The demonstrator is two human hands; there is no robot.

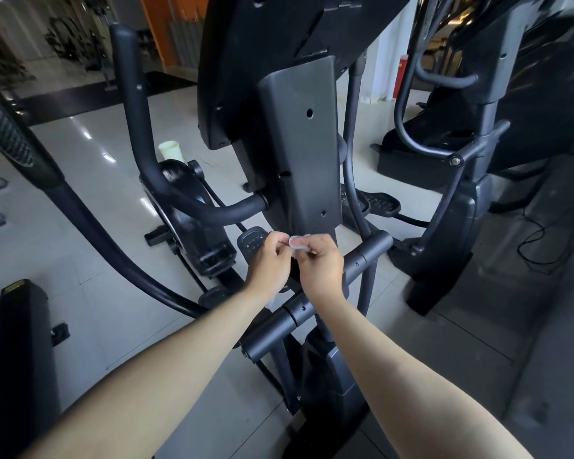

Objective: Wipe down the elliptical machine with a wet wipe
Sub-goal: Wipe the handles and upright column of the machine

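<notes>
The black elliptical machine stands right in front of me, its grey column cover reaching down to a crossbar. Just below the cover's lower edge my left hand and my right hand meet, both with curled fingers pinching a small whitish wet wipe between them. Most of the wipe is hidden by the fingers. A curved black handlebar rises at the left of the column.
A second black machine stands close on the right, with a cable on the dark mat beside it. A pale cup sits behind the left handlebar. Another textured handle crosses the far left. Glossy floor tiles lie around.
</notes>
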